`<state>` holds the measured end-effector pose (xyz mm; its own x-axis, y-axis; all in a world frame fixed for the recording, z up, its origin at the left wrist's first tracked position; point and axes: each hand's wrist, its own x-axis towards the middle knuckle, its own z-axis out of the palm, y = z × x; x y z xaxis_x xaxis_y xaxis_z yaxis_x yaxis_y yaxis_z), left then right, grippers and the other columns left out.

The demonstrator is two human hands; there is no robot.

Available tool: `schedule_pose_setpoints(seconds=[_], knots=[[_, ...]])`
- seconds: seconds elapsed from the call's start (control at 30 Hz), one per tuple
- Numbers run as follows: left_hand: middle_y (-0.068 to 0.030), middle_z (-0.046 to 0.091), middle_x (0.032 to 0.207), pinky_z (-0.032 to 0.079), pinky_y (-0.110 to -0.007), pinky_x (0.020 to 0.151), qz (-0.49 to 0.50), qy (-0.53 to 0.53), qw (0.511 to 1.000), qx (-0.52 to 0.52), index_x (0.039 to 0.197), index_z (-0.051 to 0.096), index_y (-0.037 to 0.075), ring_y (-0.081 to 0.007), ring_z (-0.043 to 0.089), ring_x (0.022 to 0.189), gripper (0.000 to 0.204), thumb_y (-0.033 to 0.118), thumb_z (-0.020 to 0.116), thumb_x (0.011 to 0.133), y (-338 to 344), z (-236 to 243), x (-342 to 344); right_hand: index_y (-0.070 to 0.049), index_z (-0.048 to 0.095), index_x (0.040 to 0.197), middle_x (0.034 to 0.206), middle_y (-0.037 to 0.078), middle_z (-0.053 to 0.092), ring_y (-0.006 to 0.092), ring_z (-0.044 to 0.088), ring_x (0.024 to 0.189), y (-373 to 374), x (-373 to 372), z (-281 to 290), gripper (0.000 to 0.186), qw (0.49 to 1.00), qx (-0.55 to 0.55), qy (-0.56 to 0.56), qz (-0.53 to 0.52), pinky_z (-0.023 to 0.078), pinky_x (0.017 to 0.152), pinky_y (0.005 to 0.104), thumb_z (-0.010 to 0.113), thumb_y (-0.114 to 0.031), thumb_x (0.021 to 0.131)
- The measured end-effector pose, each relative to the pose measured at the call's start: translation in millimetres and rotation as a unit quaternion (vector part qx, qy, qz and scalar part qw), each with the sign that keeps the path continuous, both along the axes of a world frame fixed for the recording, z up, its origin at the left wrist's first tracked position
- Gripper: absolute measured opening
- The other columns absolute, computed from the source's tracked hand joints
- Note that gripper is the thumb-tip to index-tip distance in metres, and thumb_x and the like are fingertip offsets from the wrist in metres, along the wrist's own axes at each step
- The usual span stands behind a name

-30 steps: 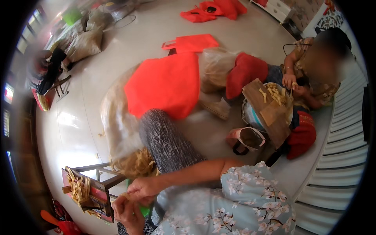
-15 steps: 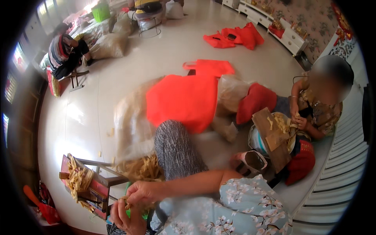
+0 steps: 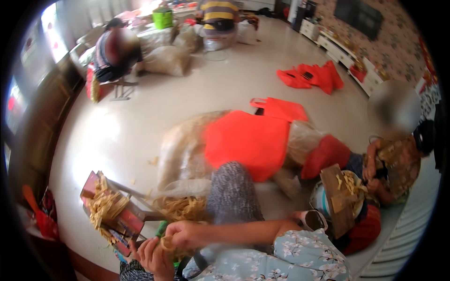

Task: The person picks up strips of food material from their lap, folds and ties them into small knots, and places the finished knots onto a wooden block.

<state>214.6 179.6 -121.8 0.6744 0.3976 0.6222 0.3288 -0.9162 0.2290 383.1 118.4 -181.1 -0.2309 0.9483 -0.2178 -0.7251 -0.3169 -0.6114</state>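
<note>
Low in front of me, my left hand (image 3: 155, 258) and my right hand (image 3: 183, 235) meet with bent fingers. Between them is a thin, pale yellow strip (image 3: 166, 243), looped at my right fingertips. Its exact kind I cannot make out. To the left of my hands, a heap of similar strips (image 3: 107, 206) lies on a low stool with a red box-like top (image 3: 132, 221). More loose strips (image 3: 182, 208) fill the mouth of a translucent sack just beyond my hands. Something green (image 3: 161, 228) shows partly behind my right hand.
A red cloth bag (image 3: 248, 143) lies over the sack (image 3: 180, 157) beyond my knee. At right, a person (image 3: 396, 164) sits by a bucket topped with a wooden board (image 3: 338, 201) and strips. Two people sit farther back near stuffed sacks (image 3: 168, 61). Red bags (image 3: 316, 77) lie on the floor.
The view has swung, so the room sits farther right and lower in the picture. My hands stay close together, and the strip's loop now shows more plainly between them.
</note>
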Motion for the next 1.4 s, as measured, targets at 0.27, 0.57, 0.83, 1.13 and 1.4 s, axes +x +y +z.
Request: schedule_pose_setpoints(seconds=[0.27, 0.57, 0.83, 1.13, 1.4], knots=[[-0.0058, 0.058, 0.08, 0.046, -0.041, 0.067, -0.007, 0.062, 0.998, 0.013, 0.084, 0.069, 0.011, -0.0274, 0.058, 0.071, 0.014, 0.009, 0.07, 0.07, 0.3, -14.3, -14.7, 0.002, 0.055, 0.123, 0.111, 0.009, 0.06, 0.0141, 0.058, 0.107, 13.7, -0.2, 4.5, 0.037, 0.973, 0.022, -0.228, -0.022, 0.05, 0.088, 0.0262, 0.063, -0.002, 0.087], [-0.0071, 0.06, 0.072, 0.047, -0.032, 0.062, 0.0, -0.032, 0.878, -0.477, 0.08, 0.068, 0.0, -0.0171, 0.061, 0.069, 0.011, 0.004, 0.076, 0.074, 15.6, -36.5, -39.8, 0.0, 0.049, 0.139, 0.092, 0.004, 0.064, 0.011, 0.062, 0.085, 22.4, -20.2, -9.3, 0.047, 0.894, 0.191, -0.403, -0.043, 0.053, 0.078, 0.0283, 0.062, -0.009, 0.095], [-0.0015, 0.06, 0.073, 0.04, -0.024, 0.059, 0.125, -0.203, 0.725, -0.646, 0.071, 0.063, 0.001, -0.0094, 0.052, 0.064, 0.016, 0.007, 0.06, 0.085, 35.5, -21.1, -59.6, -0.003, 0.049, 0.141, 0.071, -0.002, 0.056, 0.0059, 0.054, 0.062, 28.8, 17.8, 36.9, 0.047, 0.943, 0.085, -0.319, 0.026, 0.045, 0.059, 0.0225, 0.061, -0.01, 0.096], [-0.0049, 0.067, 0.087, 0.052, -0.026, 0.075, 0.137, -0.25, 0.707, -0.647, 0.102, 0.071, -0.005, -0.0115, 0.065, 0.082, 0.02, 0.013, 0.063, 0.097, 42.2, -41.2, -78.1, -0.007, 0.06, 0.083, 0.068, 0.011, 0.06, 0.0309, 0.061, 0.062, 45.2, 6.7, 12.6, 0.011, 0.635, 0.328, -0.7, -0.015, 0.047, 0.056, 0.042, 0.068, -0.016, 0.085], [-0.0085, 0.069, 0.101, 0.054, -0.04, 0.08, 0.044, 0.022, 0.996, -0.076, 0.101, 0.07, 0.01, -0.0272, 0.067, 0.089, 0.027, 0.017, 0.074, 0.074, 46.8, -37.3, -57.6, -0.01, 0.067, 0.093, 0.062, 0.005, 0.055, 0.0221, 0.057, 0.055, 48.4, -5.0, -16.3, 0.02, 0.501, 0.465, -0.728, -0.053, 0.045, 0.049, 0.0388, 0.064, -0.009, 0.074]])
